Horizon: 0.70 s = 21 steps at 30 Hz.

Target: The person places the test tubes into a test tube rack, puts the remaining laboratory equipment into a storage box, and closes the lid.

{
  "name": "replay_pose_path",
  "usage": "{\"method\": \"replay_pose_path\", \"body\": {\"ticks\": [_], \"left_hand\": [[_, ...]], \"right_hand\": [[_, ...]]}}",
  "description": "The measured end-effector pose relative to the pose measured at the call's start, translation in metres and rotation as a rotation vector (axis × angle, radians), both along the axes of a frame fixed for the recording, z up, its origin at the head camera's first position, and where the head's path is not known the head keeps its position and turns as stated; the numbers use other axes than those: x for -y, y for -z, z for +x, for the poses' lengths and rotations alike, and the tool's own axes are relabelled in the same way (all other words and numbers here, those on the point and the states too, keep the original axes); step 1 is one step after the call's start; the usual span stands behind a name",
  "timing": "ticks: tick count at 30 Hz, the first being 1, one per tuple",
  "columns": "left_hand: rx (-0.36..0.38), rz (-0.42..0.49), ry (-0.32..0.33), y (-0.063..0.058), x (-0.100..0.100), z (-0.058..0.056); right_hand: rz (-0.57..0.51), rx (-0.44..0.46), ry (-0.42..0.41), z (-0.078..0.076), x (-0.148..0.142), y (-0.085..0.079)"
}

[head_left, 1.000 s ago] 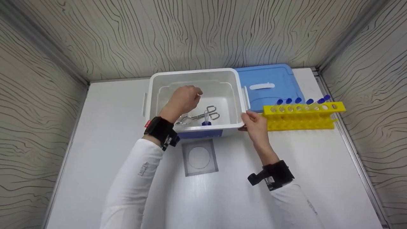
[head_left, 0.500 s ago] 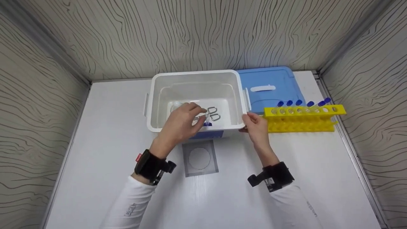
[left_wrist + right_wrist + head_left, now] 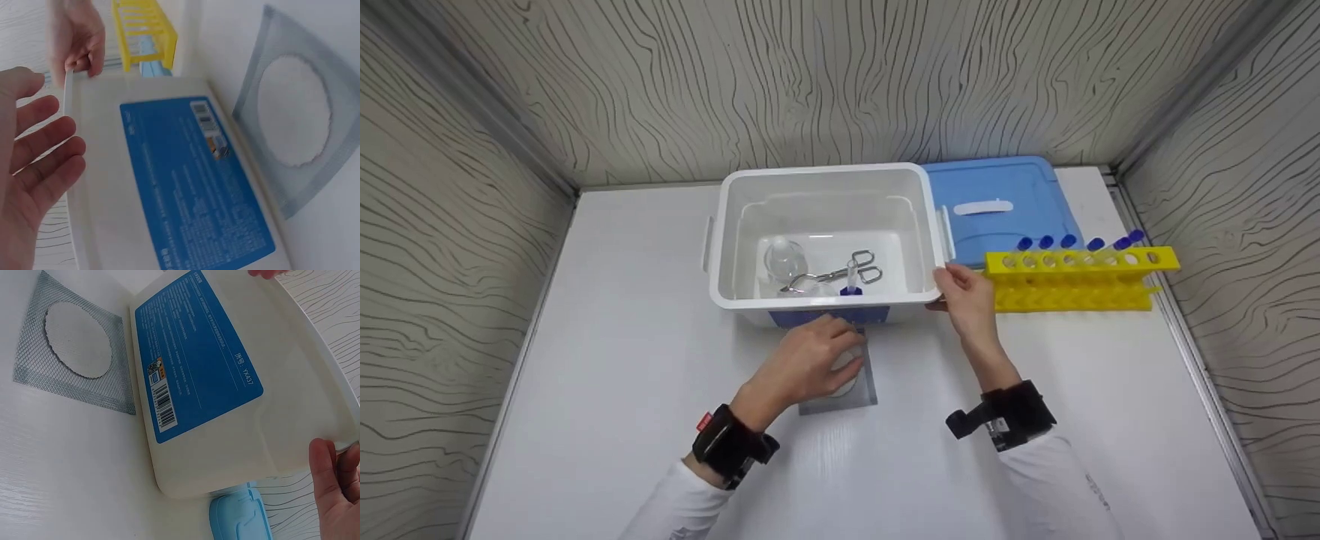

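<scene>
My left hand (image 3: 814,360) is in front of the white plastic box, over the wire gauze (image 3: 840,403) and partly covering it in the head view. Its fingers (image 3: 56,140) are loosely bent and hold nothing. My right hand (image 3: 969,304) pinches the rim of the box (image 3: 825,303) at its front right corner. In the box lie a clear round glass vessel (image 3: 785,259), metal tongs (image 3: 840,275) with ring handles, and a clear tube with a blue cap (image 3: 851,291). The gauze, with its white round centre (image 3: 79,340), lies flat on the table.
A blue lid (image 3: 1005,225) with a white handle lies to the right of the box. In front of it stands a yellow rack (image 3: 1080,304) holding several tubes with blue caps (image 3: 1068,241). Patterned panels (image 3: 840,82) close off the back and sides.
My left hand has come out of the box and back towards me, over the gauze. The glass vessel in the box now shows fully. My right hand has stayed at the corner.
</scene>
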<state>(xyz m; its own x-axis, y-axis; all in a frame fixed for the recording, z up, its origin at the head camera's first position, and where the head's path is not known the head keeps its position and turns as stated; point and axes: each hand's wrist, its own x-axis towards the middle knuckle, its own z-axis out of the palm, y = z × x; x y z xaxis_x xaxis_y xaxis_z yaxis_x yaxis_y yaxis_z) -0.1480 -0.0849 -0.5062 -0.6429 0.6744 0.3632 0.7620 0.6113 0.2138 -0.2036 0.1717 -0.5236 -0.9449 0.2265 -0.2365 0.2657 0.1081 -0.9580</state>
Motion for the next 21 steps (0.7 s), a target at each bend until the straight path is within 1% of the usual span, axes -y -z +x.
{"method": "replay_pose_path", "body": {"ticks": [2, 4, 7, 10, 12, 14, 15, 19, 21], "left_hand": [[0.021, -0.021, -0.004, 0.005, 0.001, 0.004], [0.057, -0.047, -0.024, 0.01, 0.003, 0.007], [0.146, -0.089, -0.061, 0.02, 0.007, 0.008], [0.239, -0.128, -0.098, 0.032, 0.009, 0.008], [0.285, -0.137, -0.126, 0.041, 0.01, 0.007], [0.307, -0.138, -0.167, 0.05, 0.011, 0.006], [0.304, -0.141, -0.19, 0.054, 0.012, 0.005], [0.265, -0.153, -0.284, 0.075, 0.012, 0.003], [0.258, -0.163, -0.321, 0.083, 0.012, 0.003]], "right_hand": [[-0.001, -0.002, -0.003, 0.0, 0.0, 0.0], [-0.004, -0.006, -0.003, 0.0, 0.0, 0.0], [-0.012, -0.009, -0.004, 0.001, 0.0, 0.001], [-0.013, -0.008, -0.004, 0.001, 0.0, 0.0], [-0.006, -0.007, -0.005, 0.001, 0.0, 0.001], [-0.001, -0.005, -0.005, 0.001, 0.0, 0.0], [-0.003, -0.006, -0.003, 0.001, 0.0, 0.0], [-0.013, -0.006, -0.002, 0.001, 0.0, 0.0], [-0.014, -0.005, -0.006, 0.001, 0.001, -0.001]]}}
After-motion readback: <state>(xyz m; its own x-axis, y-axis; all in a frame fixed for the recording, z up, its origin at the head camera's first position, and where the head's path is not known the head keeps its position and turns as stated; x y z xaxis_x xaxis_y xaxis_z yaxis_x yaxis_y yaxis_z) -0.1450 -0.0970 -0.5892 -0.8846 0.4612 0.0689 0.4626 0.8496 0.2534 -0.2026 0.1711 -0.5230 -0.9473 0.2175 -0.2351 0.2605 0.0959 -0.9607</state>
